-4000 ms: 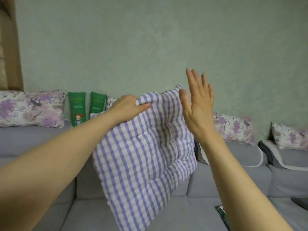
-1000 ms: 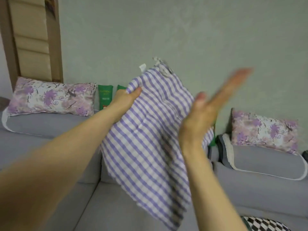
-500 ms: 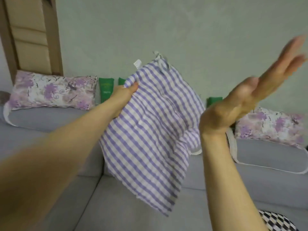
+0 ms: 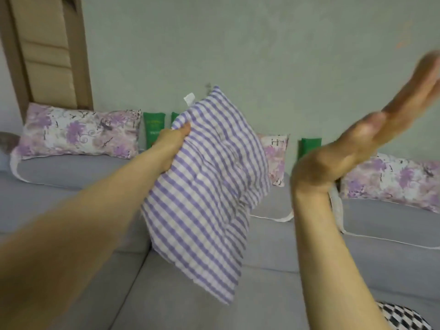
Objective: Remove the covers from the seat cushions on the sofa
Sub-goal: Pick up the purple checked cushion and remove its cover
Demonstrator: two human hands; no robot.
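Your left hand [image 4: 172, 146] grips the upper edge of the purple checked cushion [image 4: 207, 191], holding it up in the air. Your right hand [image 4: 357, 148] is flat with its fingers straight. It is blurred and well clear of the cushion, off to the right. The grey sofa [image 4: 262, 289] lies below both hands, and a floral pillow [image 4: 78, 132] rests on the sofa's back beyond your left hand.

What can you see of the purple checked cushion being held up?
The checked cushion is soft padded fabric in purple and white gingham, with a small white tag at its top edge. It hangs tilted above the grey sofa, one corner pointing down. The left hand grips its upper left edge; the flat right hand is apart from it.
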